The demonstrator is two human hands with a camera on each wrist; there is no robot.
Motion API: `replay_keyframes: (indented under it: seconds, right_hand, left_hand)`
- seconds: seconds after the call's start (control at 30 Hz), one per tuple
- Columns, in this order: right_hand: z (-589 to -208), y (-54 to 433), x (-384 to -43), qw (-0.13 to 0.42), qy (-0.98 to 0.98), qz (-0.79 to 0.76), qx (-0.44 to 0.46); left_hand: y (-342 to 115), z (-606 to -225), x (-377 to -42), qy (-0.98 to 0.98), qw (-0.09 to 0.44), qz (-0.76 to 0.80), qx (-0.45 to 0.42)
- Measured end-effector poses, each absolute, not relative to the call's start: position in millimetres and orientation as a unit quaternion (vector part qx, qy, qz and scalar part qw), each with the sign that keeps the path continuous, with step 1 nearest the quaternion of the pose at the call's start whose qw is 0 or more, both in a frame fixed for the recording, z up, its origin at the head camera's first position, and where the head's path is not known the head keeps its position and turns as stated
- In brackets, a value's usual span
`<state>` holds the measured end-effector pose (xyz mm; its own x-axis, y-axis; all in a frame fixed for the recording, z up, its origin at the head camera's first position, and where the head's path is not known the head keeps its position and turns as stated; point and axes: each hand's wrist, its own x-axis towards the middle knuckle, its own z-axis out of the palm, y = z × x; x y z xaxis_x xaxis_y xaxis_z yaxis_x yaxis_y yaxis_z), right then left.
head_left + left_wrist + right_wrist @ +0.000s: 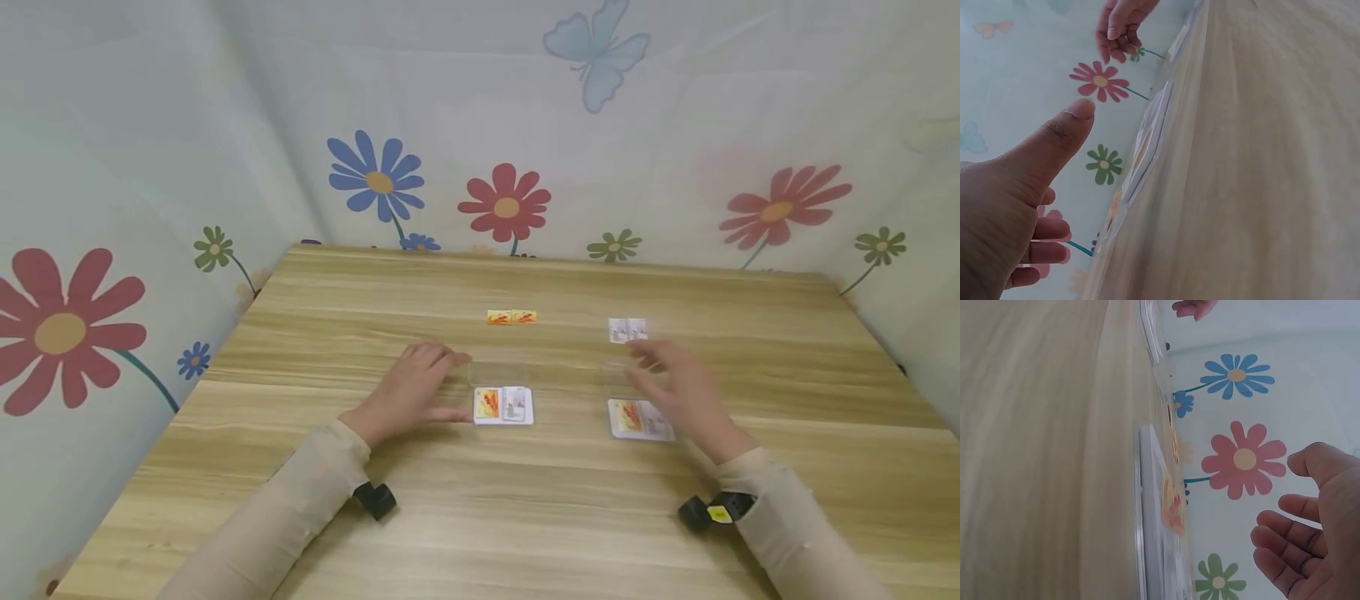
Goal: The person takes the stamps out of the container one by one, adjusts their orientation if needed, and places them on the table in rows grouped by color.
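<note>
My left hand (pixel 412 390) is beside a clear, open flat case (pixel 529 410) at centre. Its fingers are spread and hold nothing, the thumb tip close to the case's near left corner. Inside lie an orange picture card (pixel 487 403) and a whitish picture card (pixel 514 404). My right hand (pixel 686 400) hovers over a second clear case (pixel 637 433) with a similar pair, its fingers loosely bent around nothing and partly covering the case. In the right wrist view, the right hand (pixel 1316 525) is raised off the table beside this case's white edge (pixel 1150 487).
Two orange picture cards (pixel 512 317) lie side by side farther back on the wooden table (pixel 480 517). Beyond the right hand are two whitish cards (pixel 627 328). A flower-printed curtain (pixel 450 83) hangs behind the table's far edge.
</note>
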<state>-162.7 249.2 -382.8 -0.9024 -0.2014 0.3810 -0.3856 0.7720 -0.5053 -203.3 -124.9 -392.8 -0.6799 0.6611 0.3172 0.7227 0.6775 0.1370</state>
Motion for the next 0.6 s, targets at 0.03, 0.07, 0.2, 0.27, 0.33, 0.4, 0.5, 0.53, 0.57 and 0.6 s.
replay_keyframes:
  seconds: [0.03,0.07,0.2,0.27,0.33,0.4,0.5,0.53,0.57,0.6]
  right_hand:
    - [-382,247,-162,0.156,-0.927,0.302,0.162]
    - [-382,246,-162,0.155,-0.926,0.303,0.164]
    - [-383,239,-163,0.155,-0.92,0.313,0.177]
    - [-384,235,-164,0.157,-0.918,0.315,0.181]
    - [-384,231,-164,0.162,-0.918,0.312,0.185]
    - [-384,227,-164,0.163,-0.916,0.312,0.191]
    - [-383,220,-164,0.156,-0.914,0.315,0.201]
    - [-383,217,-165,0.152,-0.913,0.317,0.206]
    - [-383,215,-166,0.149,-0.912,0.32,0.211]
    - [-383,212,-167,0.147,-0.911,0.318,0.216]
  left_hand:
    - [-124,-393,-203,-0.907,0.121,-0.128,-0.382]
    - [-124,-394,-202,-0.907,0.119,-0.131,-0.382]
    - [-122,-395,-201,-0.903,0.116,-0.143,-0.389]
    - [-121,-395,-200,-0.9,0.117,-0.147,-0.393]
    - [-120,-396,-200,-0.899,0.119,-0.146,-0.395]
    - [-119,-397,-199,-0.898,0.123,-0.144,-0.397]
    - [-119,-398,-198,-0.898,0.123,-0.142,-0.397]
    - [-119,-399,-198,-0.899,0.121,-0.142,-0.395]
    - [-118,-400,-198,-0.9,0.119,-0.144,-0.394]
    - [-118,-400,-198,-0.901,0.116,-0.145,-0.393]
